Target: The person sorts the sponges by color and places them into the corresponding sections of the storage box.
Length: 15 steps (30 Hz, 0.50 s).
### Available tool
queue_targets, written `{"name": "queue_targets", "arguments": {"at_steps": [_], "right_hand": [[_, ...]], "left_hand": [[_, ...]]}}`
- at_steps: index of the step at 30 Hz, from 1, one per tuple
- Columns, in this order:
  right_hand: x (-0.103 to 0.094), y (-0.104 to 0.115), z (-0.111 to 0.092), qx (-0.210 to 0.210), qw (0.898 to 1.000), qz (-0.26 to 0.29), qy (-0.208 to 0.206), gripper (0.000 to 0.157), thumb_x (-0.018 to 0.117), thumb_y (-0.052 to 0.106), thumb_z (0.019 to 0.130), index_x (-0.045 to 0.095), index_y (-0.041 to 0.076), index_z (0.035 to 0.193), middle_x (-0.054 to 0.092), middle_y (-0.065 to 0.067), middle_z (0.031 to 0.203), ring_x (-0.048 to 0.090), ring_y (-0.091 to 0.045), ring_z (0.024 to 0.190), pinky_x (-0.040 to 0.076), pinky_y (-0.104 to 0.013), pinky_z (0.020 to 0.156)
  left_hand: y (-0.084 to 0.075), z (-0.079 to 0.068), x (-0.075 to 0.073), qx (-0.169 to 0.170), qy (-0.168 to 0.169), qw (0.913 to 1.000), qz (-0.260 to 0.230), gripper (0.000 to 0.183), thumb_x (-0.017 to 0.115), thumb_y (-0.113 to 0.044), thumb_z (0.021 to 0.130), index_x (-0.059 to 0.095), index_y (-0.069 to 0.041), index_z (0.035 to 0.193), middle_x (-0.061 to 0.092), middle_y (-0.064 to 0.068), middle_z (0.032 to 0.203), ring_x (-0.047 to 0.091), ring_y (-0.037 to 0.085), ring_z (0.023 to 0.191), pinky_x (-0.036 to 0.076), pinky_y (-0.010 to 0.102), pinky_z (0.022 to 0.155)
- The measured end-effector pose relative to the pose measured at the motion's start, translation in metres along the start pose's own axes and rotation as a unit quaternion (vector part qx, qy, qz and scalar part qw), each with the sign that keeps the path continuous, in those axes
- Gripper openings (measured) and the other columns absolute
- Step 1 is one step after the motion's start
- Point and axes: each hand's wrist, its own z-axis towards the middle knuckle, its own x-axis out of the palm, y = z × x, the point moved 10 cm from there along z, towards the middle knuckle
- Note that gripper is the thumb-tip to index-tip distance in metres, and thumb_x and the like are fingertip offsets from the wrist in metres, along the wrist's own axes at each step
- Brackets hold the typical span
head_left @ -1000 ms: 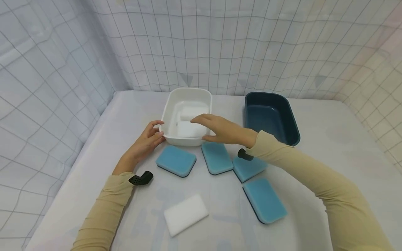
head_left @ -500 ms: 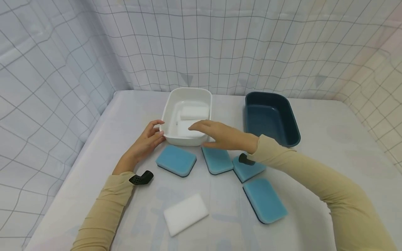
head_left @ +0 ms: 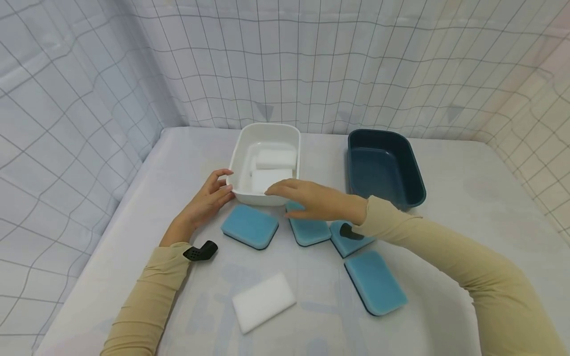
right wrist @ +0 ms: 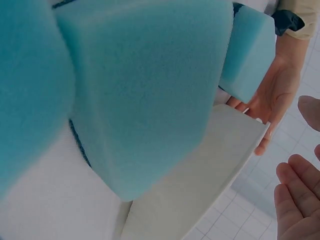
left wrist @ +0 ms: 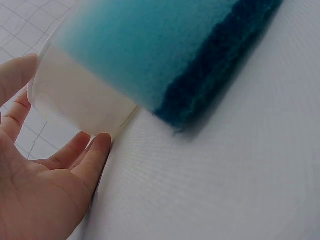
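My left hand (head_left: 209,198) rests its fingertips against the left front corner of a white plastic tub (head_left: 237,170). In the left wrist view its relaxed fingers (left wrist: 95,160) touch the tub's outer wall. Inside lie white sponges (head_left: 271,179). My right hand (head_left: 313,200) hangs palm down near the tub's front right corner, fingers extended and holding nothing. It overlaps a blue sponge (head_left: 311,232) with a dark scouring layer. The right wrist view shows its fingers and thumb (right wrist: 308,112) apart. Another blue sponge (head_left: 250,226) lies before the tub.
A dark blue tub (head_left: 378,173) stands at the back right. Two more blue sponges (head_left: 376,283) lie right of centre, one partly behind the right wrist. A white sponge (head_left: 263,302) lies nearer the front. Gridded curtains (head_left: 285,64) border the table's back and sides.
My right hand has drawn back from over the white tub toward its front edge and the blue sponge, uncovering the white sponges inside. The left hand stays at the tub.
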Motion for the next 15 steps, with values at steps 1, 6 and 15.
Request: {"name": "queue_targets", "arguments": {"at_steps": [1, 6, 15], "right_hand": [[0.001, 0.001, -0.001, -0.001, 1.0, 0.001, 0.003, 0.053, 0.068, 0.015, 0.086, 0.045, 0.008, 0.133, 0.052, -0.007, 0.135, 0.051, -0.019, 0.123, 0.047, -0.03, 0.101], [0.007, 0.008, -0.002, -0.001, 1.0, 0.002, 0.02, 0.055, 0.068, 0.013, 0.086, 0.043, 0.009, 0.135, 0.05, -0.008, 0.136, 0.05, -0.02, 0.125, 0.047, -0.03, 0.102], [0.019, 0.023, -0.005, -0.016, 0.998, 0.017, 0.052, 0.055, 0.067, 0.012, 0.087, 0.043, 0.009, 0.136, 0.048, -0.007, 0.139, 0.048, -0.02, 0.128, 0.046, -0.03, 0.102]], "left_hand": [[0.0, 0.0, 0.0, 0.0, 0.0, 1.0, 0.0, 0.033, 0.043, -0.021, 0.1, 0.031, -0.032, 0.129, 0.034, -0.001, 0.127, 0.049, 0.006, 0.114, 0.044, 0.011, 0.096], [0.001, 0.001, -0.001, -0.003, -0.003, 1.0, 0.001, 0.034, 0.043, -0.02, 0.1, 0.031, -0.031, 0.13, 0.034, -0.001, 0.127, 0.049, 0.006, 0.114, 0.044, 0.011, 0.095], [0.001, 0.001, -0.001, -0.004, -0.003, 1.0, 0.007, 0.034, 0.043, -0.021, 0.1, 0.03, -0.032, 0.13, 0.034, 0.0, 0.128, 0.048, 0.007, 0.115, 0.044, 0.011, 0.096]]}}
